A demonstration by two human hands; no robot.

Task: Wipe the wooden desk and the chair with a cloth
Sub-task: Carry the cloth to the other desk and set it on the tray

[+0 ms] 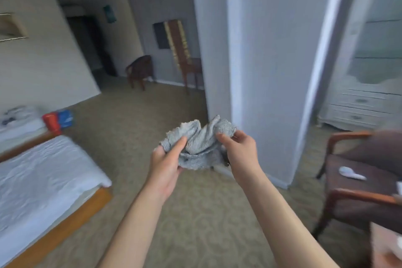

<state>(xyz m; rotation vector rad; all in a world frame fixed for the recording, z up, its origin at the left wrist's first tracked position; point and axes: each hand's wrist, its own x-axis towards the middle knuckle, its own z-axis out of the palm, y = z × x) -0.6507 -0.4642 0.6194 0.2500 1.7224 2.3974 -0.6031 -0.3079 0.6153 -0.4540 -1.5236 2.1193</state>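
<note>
Both hands closed on the grey cloth (200,143) — left hand (167,159) pinching one bunched edge, right hand (238,148) the other, held out at mid-air over patterned carpet (195,213). Risk: a loose wad could slip, or wipe unevenly. Chair (359,180) near right, a small white object on its seat; desk not clearly visible.

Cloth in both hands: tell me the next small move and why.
Probably bunch the cloth into the right hand and turn toward the armchair at right. Both hands, left hand included, hold it crumpled in mid-air, touching no furniture.
</note>
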